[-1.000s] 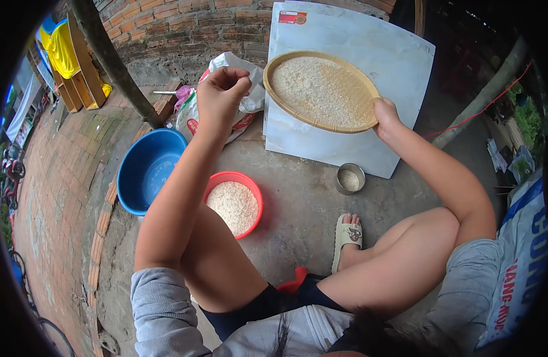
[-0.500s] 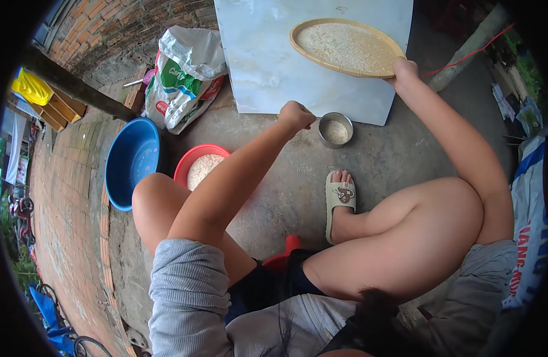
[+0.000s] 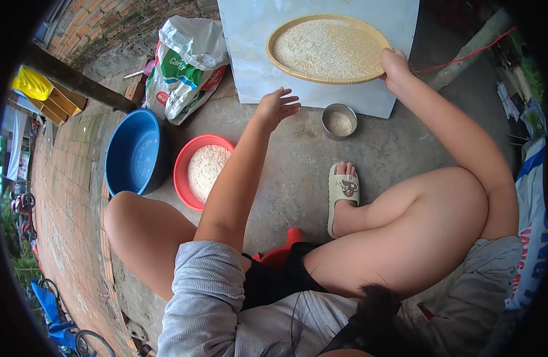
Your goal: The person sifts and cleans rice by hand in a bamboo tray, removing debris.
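Note:
A round woven bamboo tray (image 3: pixel 378 53) is held up, with pale rice grains (image 3: pixel 321 47) spread over its left and middle part. My right hand (image 3: pixel 396 68) grips its right rim. My left hand (image 3: pixel 278 107) hovers below the tray's left side, apart from it, fingers spread and nothing in them. To the right of that hand, a metal bowl (image 3: pixel 339 122) with some grains in it stands on the ground. A red basin (image 3: pixel 186 152) full of pale grains sits below and left, partly hidden by my left forearm.
A blue basin (image 3: pixel 116 154) stands left of the red one. Behind it leans a white and green plastic sack (image 3: pixel 187 65). A pale flat board (image 3: pixel 247 71) lies beyond the tray. A red plastic thing (image 3: pixel 280 256) shows between my legs, and another printed sack (image 3: pixel 526 220) is at the right.
The tray has moved left and slightly down with my right hand. My left hand has gone from a closed fist to spread fingers and shifted left. My left knee has swung outward.

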{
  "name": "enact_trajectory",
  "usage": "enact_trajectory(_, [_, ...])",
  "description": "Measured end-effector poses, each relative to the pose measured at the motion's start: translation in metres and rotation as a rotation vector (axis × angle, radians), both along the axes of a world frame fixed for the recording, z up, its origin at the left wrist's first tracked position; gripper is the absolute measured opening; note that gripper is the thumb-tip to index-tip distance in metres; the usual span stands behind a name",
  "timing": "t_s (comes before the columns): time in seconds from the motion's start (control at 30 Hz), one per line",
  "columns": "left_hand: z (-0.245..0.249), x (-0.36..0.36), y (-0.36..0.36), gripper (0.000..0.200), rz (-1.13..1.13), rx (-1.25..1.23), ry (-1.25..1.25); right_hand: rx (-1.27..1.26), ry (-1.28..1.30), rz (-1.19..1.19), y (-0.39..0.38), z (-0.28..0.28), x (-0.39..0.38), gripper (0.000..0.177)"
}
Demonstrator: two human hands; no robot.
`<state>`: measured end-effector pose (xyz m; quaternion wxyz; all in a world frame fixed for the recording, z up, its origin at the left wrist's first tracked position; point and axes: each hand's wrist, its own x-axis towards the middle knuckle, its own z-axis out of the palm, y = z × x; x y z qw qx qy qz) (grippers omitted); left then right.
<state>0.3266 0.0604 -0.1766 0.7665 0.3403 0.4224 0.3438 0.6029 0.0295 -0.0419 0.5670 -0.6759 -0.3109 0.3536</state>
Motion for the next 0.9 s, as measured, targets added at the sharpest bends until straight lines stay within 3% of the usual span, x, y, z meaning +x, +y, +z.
enact_trajectory(0.1, [0.034, -0.055, 0.01, 0.052, 0.223, 0.123, -0.285, 0.031, 0.017, 0.104, 0.011, -0.01, -0.009, 0.035])
enact_trajectory(0.23, [0.088, -0.121, 0.0, 0.057, 0.244, 0.337, -0.369, 0.063, 0.04, 0.172, 0.018, -0.008, -0.044, 0.033])
enact_trajectory(0.47, [0.143, -0.204, -0.048, 0.057, 0.353, 0.441, -0.134, 0.05, 0.105, 0.531, 0.017, 0.008, -0.129, 0.027])
enact_trajectory(0.53, [0.147, -0.223, -0.061, 0.051, 0.319, 0.423, -0.073, 0.037, 0.117, 0.616, 0.014, 0.012, -0.156, 0.027])
enact_trajectory(0.67, [0.149, -0.257, -0.078, 0.039, 0.471, 0.377, 0.001, 0.011, 0.119, 0.786, 0.01, 0.016, -0.208, 0.025])
enact_trajectory(0.83, [0.145, -0.295, -0.104, 0.039, 0.587, 0.394, 0.183, -0.017, 0.087, 0.934, 0.023, 0.005, -0.258, 0.026])
enact_trajectory(0.9, [0.145, -0.316, -0.112, 0.039, 0.567, 0.318, 0.615, -0.078, -0.074, 1.003, 0.035, 0.003, -0.281, 0.03])
